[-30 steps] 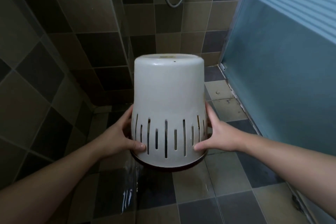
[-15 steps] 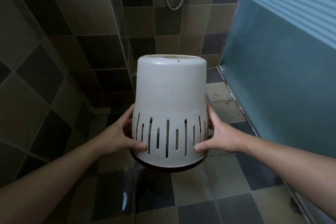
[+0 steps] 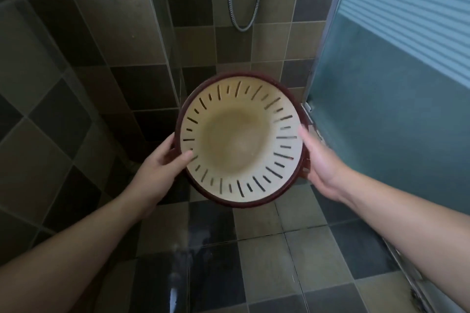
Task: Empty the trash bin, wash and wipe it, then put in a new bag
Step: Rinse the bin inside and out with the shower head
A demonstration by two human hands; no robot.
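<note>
I hold a white plastic trash bin (image 3: 241, 142) with slotted walls and a dark red rim in mid-air over the shower floor. Its mouth faces me, so I look straight into the empty, yellowish-stained inside. My left hand (image 3: 162, 168) grips the rim on the left, thumb over the edge and inside. My right hand (image 3: 323, 165) holds the right side by the rim, thumb on the rim, and is motion-blurred.
Tiled shower walls stand to the left and behind. A shower hose (image 3: 244, 2) hangs on the back wall. A frosted glass door (image 3: 396, 109) closes off the right side. The checkered floor tiles (image 3: 279, 262) below are wet.
The bin was bottom-up with its base away from me; it has been tipped over so its mouth now faces me. Both hands stayed on the rim.
</note>
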